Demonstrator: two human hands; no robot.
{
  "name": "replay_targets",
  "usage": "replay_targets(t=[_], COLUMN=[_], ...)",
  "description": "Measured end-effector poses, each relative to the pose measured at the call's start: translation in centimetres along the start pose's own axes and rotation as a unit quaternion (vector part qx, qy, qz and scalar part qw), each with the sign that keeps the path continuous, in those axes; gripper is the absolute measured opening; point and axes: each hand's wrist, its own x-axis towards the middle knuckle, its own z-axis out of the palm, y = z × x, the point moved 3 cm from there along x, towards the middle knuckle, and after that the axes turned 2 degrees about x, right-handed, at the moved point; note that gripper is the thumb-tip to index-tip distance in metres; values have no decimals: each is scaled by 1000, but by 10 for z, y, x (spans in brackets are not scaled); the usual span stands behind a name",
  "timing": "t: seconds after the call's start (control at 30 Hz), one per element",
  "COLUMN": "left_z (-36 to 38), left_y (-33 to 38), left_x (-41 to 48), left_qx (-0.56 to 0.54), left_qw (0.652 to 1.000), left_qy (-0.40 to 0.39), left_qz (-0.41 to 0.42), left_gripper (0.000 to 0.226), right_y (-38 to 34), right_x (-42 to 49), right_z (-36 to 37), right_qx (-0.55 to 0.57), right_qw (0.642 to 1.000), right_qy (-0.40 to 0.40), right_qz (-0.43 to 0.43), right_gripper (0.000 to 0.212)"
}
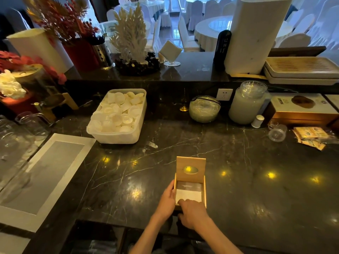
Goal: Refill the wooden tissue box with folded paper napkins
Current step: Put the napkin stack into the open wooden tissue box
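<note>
A small wooden tissue box sits near the front edge of the dark marble counter. Its lid, with an oval hole, stands raised at the back. White folded napkins lie inside. My left hand holds the box's left wall, thumb on the rim. My right hand rests over the box's near edge, with fingertips pressing down on the napkins.
A plastic tub of white cups stands behind and to the left. A glass bowl, a lidded jar and sachets are at the back right. A grey mat lies at the left.
</note>
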Motion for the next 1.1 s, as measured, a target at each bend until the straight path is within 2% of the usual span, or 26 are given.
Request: replay_targets(t=[0.3, 0.57, 0.83, 0.9, 1.03, 1.1], left_z=[1, 1, 2, 3, 4, 3], left_y=[3, 1, 1, 3, 6, 2], left_x=[-2, -2, -2, -5, -9, -8], left_qx=[-2, -10, -7, -10, -19, -22], left_qw=[1000, 1000, 1000, 1000, 1000, 999], left_qy=[-5, -6, 9, 16, 18, 20], left_qz=[7, -1, -11, -11, -16, -14], left_gripper=[37, 40, 40, 39, 36, 36], right_y=[3, 4, 2, 3, 8, 9], right_x=[-5, -1, 2, -2, -17, -25], right_z=[-2, -12, -20, -18, -8, -7], right_qx=[50, 109, 115, 116, 105, 131], right_qw=[999, 991, 988, 989, 991, 983], right_qy=[17, -72, -104, -82, 48, 85], right_qz=[-12, -14, -23, -29, -65, -94], right_gripper=[45, 52, 49, 47, 45, 48])
